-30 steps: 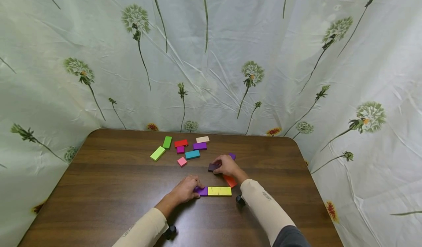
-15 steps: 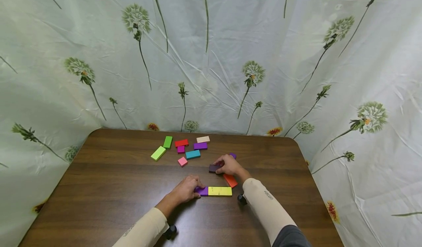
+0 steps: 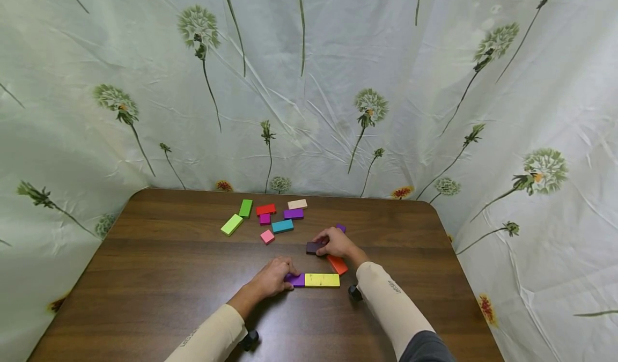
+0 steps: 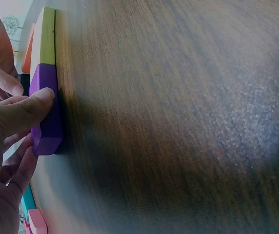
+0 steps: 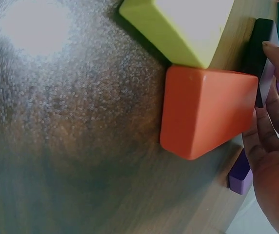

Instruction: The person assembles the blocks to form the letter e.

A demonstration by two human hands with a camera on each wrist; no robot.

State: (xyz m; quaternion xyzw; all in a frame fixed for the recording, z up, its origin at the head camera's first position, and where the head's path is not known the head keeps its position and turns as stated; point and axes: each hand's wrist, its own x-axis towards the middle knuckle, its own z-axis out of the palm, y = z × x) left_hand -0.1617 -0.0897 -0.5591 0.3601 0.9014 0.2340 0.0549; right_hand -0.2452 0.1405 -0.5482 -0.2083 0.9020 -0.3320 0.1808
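My left hand [image 3: 275, 277] pinches a purple block [image 4: 48, 109], thumb on its near side and fingers behind. That block lies end to end with a yellow block [image 3: 322, 280]. In the head view an orange block [image 3: 337, 264] slants away from the yellow block's right end; the right wrist view shows the two at each other's corner. My right hand [image 3: 335, 243] grips a black block [image 5: 259, 53] between thumb and fingers, at the far end of the orange one. Partly hidden behind this hand in the head view is another purple block [image 5: 241, 175].
Farther back on the brown table [image 3: 145, 276] lie a pink block [image 3: 267, 237], a teal block [image 3: 282, 226], a purple block [image 3: 293, 214], a magenta block [image 3: 265, 219], a red block [image 3: 266, 209], a beige block [image 3: 297, 204] and two green blocks [image 3: 232, 224]. A flowered curtain [image 3: 309, 94] hangs behind.
My right hand and the black block have shifted very slightly to the right. The left hand keeps its place on the purple block.
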